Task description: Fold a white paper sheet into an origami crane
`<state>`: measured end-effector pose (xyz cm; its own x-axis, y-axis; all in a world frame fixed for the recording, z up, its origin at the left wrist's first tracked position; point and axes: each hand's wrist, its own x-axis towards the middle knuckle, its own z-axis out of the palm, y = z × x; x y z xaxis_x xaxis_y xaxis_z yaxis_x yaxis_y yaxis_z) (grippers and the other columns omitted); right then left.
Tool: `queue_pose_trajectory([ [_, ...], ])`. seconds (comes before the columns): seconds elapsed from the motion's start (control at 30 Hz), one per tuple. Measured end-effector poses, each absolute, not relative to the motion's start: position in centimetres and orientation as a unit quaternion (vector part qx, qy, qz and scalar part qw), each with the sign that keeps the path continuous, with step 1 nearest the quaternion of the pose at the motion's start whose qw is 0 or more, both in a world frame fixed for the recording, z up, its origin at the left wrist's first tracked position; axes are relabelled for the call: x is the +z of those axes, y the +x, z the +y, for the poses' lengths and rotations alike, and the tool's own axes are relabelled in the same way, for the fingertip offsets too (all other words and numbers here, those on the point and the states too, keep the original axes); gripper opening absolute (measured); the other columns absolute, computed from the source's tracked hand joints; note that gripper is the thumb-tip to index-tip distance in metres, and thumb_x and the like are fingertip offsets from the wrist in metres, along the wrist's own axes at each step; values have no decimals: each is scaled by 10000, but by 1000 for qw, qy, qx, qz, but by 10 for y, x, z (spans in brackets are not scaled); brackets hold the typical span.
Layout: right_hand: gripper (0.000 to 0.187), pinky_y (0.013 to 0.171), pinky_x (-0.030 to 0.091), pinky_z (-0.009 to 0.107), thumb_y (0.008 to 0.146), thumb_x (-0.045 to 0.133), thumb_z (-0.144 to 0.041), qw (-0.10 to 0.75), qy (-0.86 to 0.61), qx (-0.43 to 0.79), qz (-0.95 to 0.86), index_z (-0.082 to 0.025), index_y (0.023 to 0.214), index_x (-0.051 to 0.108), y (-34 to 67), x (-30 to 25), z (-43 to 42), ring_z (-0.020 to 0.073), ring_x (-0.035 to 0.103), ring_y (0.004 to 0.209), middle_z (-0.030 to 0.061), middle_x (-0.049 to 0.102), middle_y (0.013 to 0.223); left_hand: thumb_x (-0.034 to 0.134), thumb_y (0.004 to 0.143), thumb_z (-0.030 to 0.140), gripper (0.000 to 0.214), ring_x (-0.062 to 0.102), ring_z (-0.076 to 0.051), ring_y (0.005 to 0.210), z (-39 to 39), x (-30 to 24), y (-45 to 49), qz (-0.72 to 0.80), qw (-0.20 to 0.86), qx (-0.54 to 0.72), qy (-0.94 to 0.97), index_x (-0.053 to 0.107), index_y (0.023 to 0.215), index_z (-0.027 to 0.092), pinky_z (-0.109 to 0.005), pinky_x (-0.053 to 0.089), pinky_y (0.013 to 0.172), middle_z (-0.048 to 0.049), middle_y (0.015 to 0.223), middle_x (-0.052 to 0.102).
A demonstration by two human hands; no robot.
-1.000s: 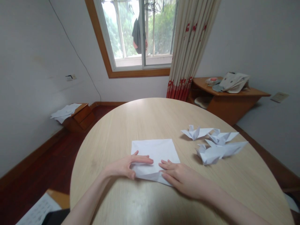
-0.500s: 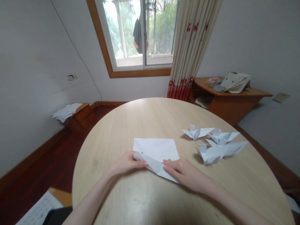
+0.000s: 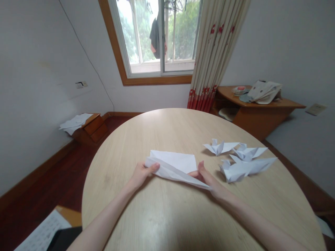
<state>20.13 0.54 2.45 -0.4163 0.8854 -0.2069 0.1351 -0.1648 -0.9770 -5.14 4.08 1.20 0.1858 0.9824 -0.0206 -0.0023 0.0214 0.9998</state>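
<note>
A white sheet of paper [image 3: 180, 160] lies on the round table in front of me, its near edge folded into a slanting flap [image 3: 172, 173] that stands partly raised. My left hand [image 3: 141, 175] pinches the flap's left end, thumb on top and fingers hidden beneath. At the right end, my right hand [image 3: 209, 177] has its thumb lifted away from the paper. One of its fingers reaches behind the flap, and the flap's pointed tip lies against this hand. The other right fingers are partly hidden.
Three folded paper birds [image 3: 218, 148] sit to the right on the pale wooden table [image 3: 125, 139]. A wooden desk [image 3: 264, 115] with a cloth bag [image 3: 265, 91] stands beyond. Papers [image 3: 75, 122] cover a low cabinet at the left.
The flap has lifted and shifted slightly away from me. My right hand has gone from pressing on it to thumb raised, a finger behind the flap. My left hand moved slightly left.
</note>
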Motion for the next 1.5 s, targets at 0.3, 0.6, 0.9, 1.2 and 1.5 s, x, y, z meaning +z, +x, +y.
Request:
queue_pose_trajectory([
  [0.3, 1074, 757, 524, 399, 692, -100, -862, 416, -465, 549, -555, -209, 997, 696, 194, 2, 17, 290, 670, 925, 125, 727, 810, 755, 616, 569, 489, 686, -267, 777, 42, 8, -45, 522, 473, 522, 480, 746, 729, 93, -328, 535, 705, -119, 828, 749],
  [0.6, 513, 862, 505, 457, 714, 658, -616, 430, -508, 478, -574, -151, 932, 651, 192, -1, 11, 326, 652, 958, 136, 718, 1027, 708, 703, 512, 457, 688, -252, 796, 39, 8, -44, 539, 429, 518, 508, 722, 890, 95, -305, 532, 685, -111, 875, 743],
  [0.9, 448, 884, 491, 435, 791, 603, -441, 477, -523, 407, -577, -190, 1131, 455, 197, -20, 21, 270, 612, 1005, 136, 628, 1130, 785, 644, 348, 952, 607, -234, 963, 39, 8, -42, 572, 291, 468, 608, 263, 1433, 239, -381, 482, 865, -69, 1124, 583],
  [1.2, 704, 1122, 251, 492, 786, 547, -349, 435, -562, 294, -639, -189, 1407, 258, 194, -16, 18, 287, 348, 1343, 160, 391, 1414, 736, 698, 244, 935, 461, -283, 1184, 37, -2, -41, 556, 138, 415, 707, 189, 1456, 289, -467, 414, 992, -112, 1315, 362],
  [1.5, 709, 1130, 230, 509, 869, 462, -246, 369, -546, 142, -739, -211, 1500, 143, 195, -34, 20, 266, 175, 1428, 157, 208, 1529, 580, 845, 200, 405, 445, -306, 1251, 36, -10, -40, 492, 22, 299, 818, 519, 1246, 191, -574, 316, 1076, -142, 1338, 486],
])
